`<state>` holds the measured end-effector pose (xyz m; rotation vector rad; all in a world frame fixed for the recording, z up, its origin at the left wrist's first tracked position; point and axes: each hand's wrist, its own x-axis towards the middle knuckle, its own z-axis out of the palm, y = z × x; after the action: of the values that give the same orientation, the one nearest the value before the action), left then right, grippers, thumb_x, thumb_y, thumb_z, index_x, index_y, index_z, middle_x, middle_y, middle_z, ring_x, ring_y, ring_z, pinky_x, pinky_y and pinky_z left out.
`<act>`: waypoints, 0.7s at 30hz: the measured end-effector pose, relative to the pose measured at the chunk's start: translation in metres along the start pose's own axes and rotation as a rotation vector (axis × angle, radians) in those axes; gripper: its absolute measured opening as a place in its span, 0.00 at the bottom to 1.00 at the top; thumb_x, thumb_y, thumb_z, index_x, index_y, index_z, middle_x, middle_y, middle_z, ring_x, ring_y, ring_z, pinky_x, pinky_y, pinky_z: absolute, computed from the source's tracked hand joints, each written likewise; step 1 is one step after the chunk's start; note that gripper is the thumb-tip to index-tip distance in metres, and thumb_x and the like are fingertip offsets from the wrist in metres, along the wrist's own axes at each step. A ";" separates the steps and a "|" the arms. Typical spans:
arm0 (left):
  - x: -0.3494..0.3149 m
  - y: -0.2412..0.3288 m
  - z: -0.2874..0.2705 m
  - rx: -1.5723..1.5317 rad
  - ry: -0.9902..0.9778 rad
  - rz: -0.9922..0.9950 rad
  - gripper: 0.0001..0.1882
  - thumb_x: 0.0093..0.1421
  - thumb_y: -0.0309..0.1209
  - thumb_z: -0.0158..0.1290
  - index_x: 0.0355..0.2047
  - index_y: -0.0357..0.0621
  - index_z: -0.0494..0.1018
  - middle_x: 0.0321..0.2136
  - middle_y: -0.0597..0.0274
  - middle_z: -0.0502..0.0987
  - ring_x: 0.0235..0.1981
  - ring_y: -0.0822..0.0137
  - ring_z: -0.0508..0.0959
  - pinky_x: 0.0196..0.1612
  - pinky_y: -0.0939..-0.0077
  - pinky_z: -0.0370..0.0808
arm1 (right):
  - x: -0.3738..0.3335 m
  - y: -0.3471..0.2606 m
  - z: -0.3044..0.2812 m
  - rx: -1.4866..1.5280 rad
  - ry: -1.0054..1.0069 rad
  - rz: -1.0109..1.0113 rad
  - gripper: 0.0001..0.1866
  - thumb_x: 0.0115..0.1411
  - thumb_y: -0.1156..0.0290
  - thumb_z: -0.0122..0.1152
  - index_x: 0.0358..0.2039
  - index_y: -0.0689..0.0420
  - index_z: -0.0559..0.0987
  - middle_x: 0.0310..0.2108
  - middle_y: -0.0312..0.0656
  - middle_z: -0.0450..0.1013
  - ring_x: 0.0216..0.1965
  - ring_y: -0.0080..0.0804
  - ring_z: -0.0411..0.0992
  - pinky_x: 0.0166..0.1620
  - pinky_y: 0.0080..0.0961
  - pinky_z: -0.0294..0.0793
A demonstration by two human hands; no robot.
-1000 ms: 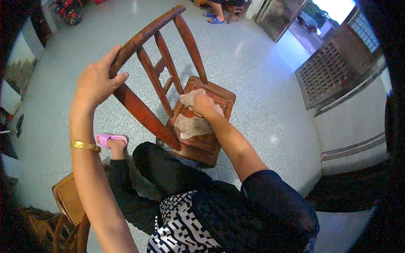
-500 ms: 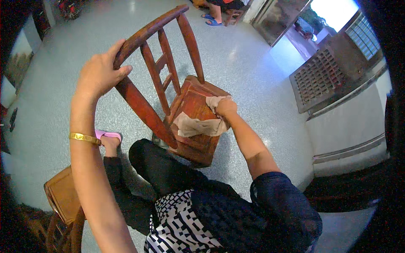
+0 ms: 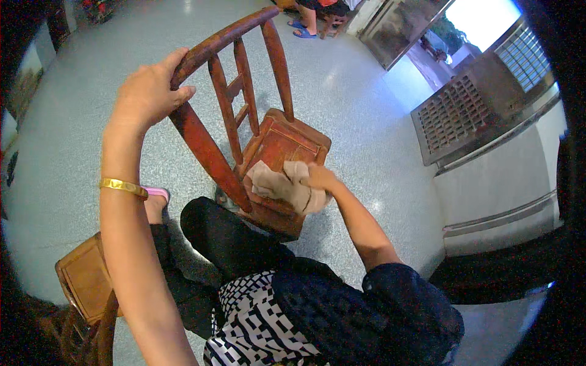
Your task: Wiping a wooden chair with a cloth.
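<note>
A reddish-brown wooden chair stands on the floor ahead of me, its slatted back toward my left. My left hand is closed around the near end of the chair's top rail, thumb on the near side and fingers over the far side. On the seat, my right hand grips a pale beige cloth. Part of the cloth is bunched under the fingers, and the rest spreads loosely toward the backrest. Some of the right fingers are hidden by the cloth.
A second wooden chair stands at the lower left by my left arm. Far off, a person in blue slippers sits near an open door. A latticed wooden panel lines the right wall. My pink slipper is beside the chair.
My right hand has moved nearer along the seat, drawing the cloth with it and bunching it more. The left hand keeps its hold on the top rail.
</note>
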<state>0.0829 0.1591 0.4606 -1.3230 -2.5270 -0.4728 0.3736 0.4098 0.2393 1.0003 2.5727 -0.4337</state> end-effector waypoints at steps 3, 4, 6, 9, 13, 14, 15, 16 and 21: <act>-0.003 0.001 -0.004 -0.031 -0.038 -0.038 0.35 0.49 0.41 0.58 0.58 0.58 0.59 0.33 0.46 0.76 0.36 0.47 0.76 0.39 0.57 0.72 | -0.030 0.020 0.033 0.804 0.227 -0.391 0.24 0.48 0.63 0.53 0.43 0.66 0.73 0.38 0.46 0.74 0.37 0.41 0.74 0.42 0.31 0.72; 0.000 0.003 -0.001 -0.037 -0.041 -0.031 0.35 0.49 0.41 0.58 0.58 0.58 0.59 0.33 0.46 0.76 0.36 0.47 0.76 0.39 0.57 0.72 | -0.019 0.044 0.039 0.804 0.230 -0.382 0.24 0.48 0.63 0.53 0.43 0.66 0.73 0.38 0.46 0.74 0.37 0.41 0.74 0.42 0.31 0.72; -0.002 -0.007 0.000 -0.083 0.001 0.023 0.35 0.49 0.40 0.57 0.58 0.57 0.60 0.36 0.47 0.76 0.39 0.48 0.76 0.41 0.59 0.71 | 0.021 0.089 0.054 1.009 0.355 0.148 0.26 0.46 0.56 0.56 0.39 0.64 0.76 0.37 0.52 0.74 0.39 0.42 0.73 0.42 0.37 0.70; -0.001 -0.016 0.005 -0.099 0.008 0.058 0.35 0.50 0.39 0.57 0.58 0.57 0.60 0.40 0.47 0.75 0.41 0.49 0.76 0.43 0.61 0.71 | 0.067 0.108 0.019 1.044 0.642 0.070 0.26 0.55 0.55 0.49 0.44 0.65 0.73 0.37 0.46 0.73 0.38 0.37 0.72 0.41 0.34 0.71; 0.002 -0.001 -0.002 -0.115 -0.051 0.020 0.34 0.50 0.39 0.57 0.58 0.56 0.59 0.42 0.48 0.75 0.42 0.49 0.76 0.44 0.62 0.71 | 0.111 0.112 0.020 1.552 0.488 0.304 0.27 0.60 0.50 0.43 0.44 0.62 0.73 0.36 0.45 0.73 0.35 0.37 0.73 0.38 0.34 0.74; 0.005 0.003 -0.001 -0.116 -0.066 0.012 0.34 0.50 0.39 0.57 0.58 0.56 0.60 0.42 0.48 0.75 0.42 0.49 0.76 0.44 0.62 0.71 | 0.110 0.122 0.022 1.553 0.492 0.312 0.27 0.60 0.50 0.43 0.44 0.62 0.73 0.36 0.45 0.73 0.35 0.37 0.73 0.38 0.34 0.74; 0.004 0.001 -0.002 -0.099 -0.086 -0.010 0.34 0.50 0.39 0.57 0.58 0.56 0.60 0.42 0.48 0.75 0.42 0.49 0.76 0.45 0.62 0.71 | 0.112 0.119 0.027 1.667 0.469 0.357 0.27 0.60 0.48 0.41 0.43 0.60 0.73 0.36 0.45 0.73 0.35 0.38 0.73 0.39 0.34 0.74; 0.002 -0.003 -0.002 -0.085 -0.094 -0.020 0.34 0.50 0.39 0.57 0.58 0.56 0.60 0.42 0.48 0.75 0.42 0.49 0.76 0.45 0.62 0.71 | 0.109 0.109 0.028 1.779 0.440 0.404 0.28 0.60 0.46 0.40 0.43 0.58 0.74 0.37 0.45 0.74 0.34 0.39 0.73 0.39 0.34 0.75; 0.003 -0.011 0.000 -0.094 -0.049 0.019 0.34 0.51 0.40 0.56 0.58 0.57 0.59 0.40 0.48 0.76 0.40 0.49 0.77 0.43 0.62 0.72 | 0.059 0.107 0.061 1.257 -0.031 -0.025 0.23 0.60 0.54 0.44 0.44 0.58 0.74 0.39 0.46 0.74 0.40 0.37 0.73 0.43 0.36 0.73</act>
<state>0.0723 0.1557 0.4594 -1.4062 -2.5580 -0.5684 0.4192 0.4952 0.1437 1.2193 2.1024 -2.1636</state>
